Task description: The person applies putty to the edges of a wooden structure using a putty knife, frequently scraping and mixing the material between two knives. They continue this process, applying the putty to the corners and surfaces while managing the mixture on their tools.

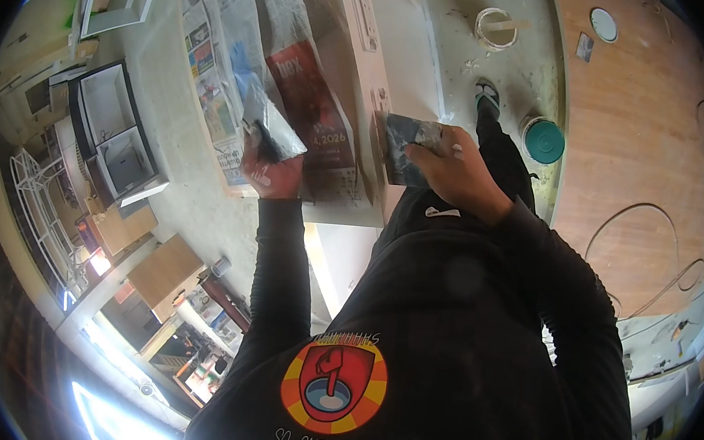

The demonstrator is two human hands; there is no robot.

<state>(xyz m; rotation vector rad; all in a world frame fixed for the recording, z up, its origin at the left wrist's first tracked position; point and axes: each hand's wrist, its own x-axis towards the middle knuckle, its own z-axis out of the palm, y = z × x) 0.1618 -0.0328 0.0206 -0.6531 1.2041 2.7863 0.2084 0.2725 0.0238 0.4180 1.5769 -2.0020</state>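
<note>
Grey and dark, with pale smears on its face, the flat plate [399, 159] is in the right hand [458, 169], at the near part of a long light-coloured panel [363, 64]. The thumb and the fingers of this hand are clamped on the plate, and its left edge overlaps the panel in the view; whether it touches the panel, I cannot tell. The left hand [271, 174] is closed on a shiny silver blade [280, 132], which is tilted; some of its fingers are hidden. The two hands are well apart from each other.

Under the left hand there are sheets of newspaper [217, 69], and beside them a red printed page [308, 92] with white letters. The panel runs along the right side of this paper, and it has some outlined marks on it.

Farther to the right, on the floor [456, 54], stands a whitish bucket [484, 38] with a flat stick [512, 24] across its top. Nearer to the person is a tub with a green lid [543, 141], and a foot in a sandal [487, 93] is between them. At the far right lies a wide brown board [623, 142], and a thin cable [673, 219] makes a loop over it. One white round lid [604, 25] also rests on this board.
</note>
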